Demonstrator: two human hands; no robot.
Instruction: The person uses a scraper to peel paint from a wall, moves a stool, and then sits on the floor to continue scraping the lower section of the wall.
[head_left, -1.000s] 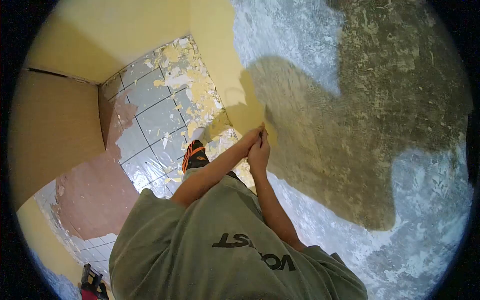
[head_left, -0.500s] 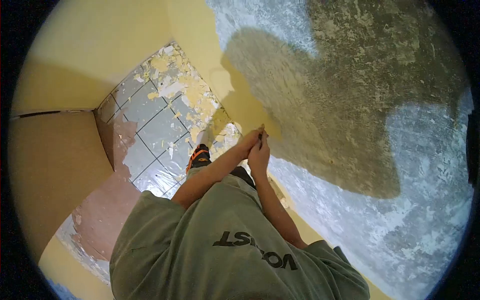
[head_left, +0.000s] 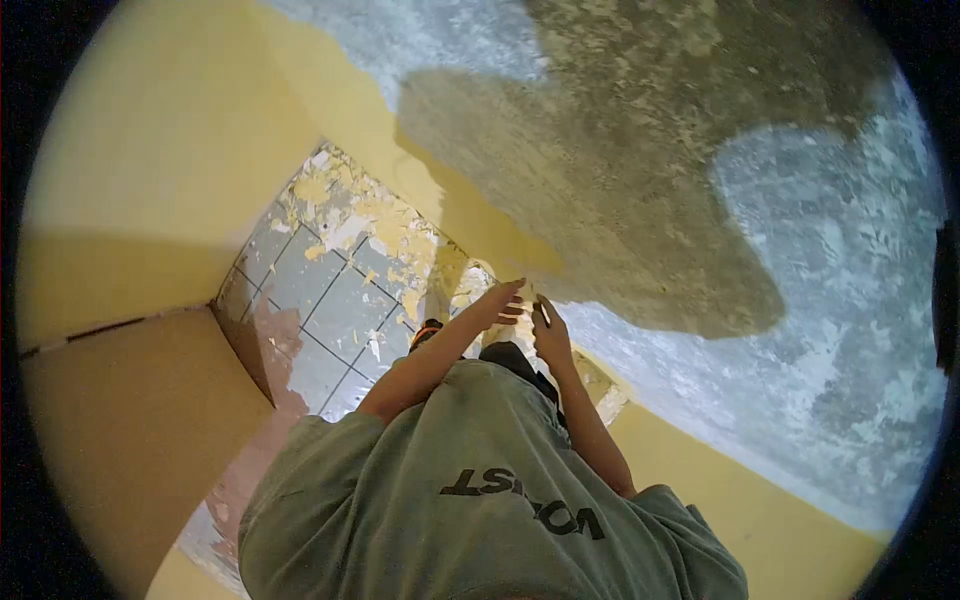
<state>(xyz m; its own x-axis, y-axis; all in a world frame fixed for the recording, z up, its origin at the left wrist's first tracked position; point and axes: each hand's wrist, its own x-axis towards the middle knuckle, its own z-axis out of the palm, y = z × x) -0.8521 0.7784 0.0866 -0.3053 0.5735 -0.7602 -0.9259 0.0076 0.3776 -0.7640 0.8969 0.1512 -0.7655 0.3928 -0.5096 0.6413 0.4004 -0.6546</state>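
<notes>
My left hand (head_left: 499, 305) is held out beside the wall with its fingers apart, and I see nothing in it. Close by on the right, my right hand (head_left: 551, 335) is closed, its fingers curled around a small, narrow thing that I cannot make out. A gap separates the two hands. Right by them is the wall, with yellow paint (head_left: 480, 215) along its lower part and a rough grey stripped surface (head_left: 640, 230) above it. My shadow falls across both.
Yellow and white paint flakes (head_left: 385, 220) litter the grey tiled floor (head_left: 330, 290) along the wall's foot. A brown cardboard sheet (head_left: 140, 430) stands at the left. My shoe (head_left: 427, 332) shows beneath my left forearm.
My hands were together at a small dark thing; now they are apart, the left one with spread fingers. The view has tilted, so wall and floor appear shifted.
</notes>
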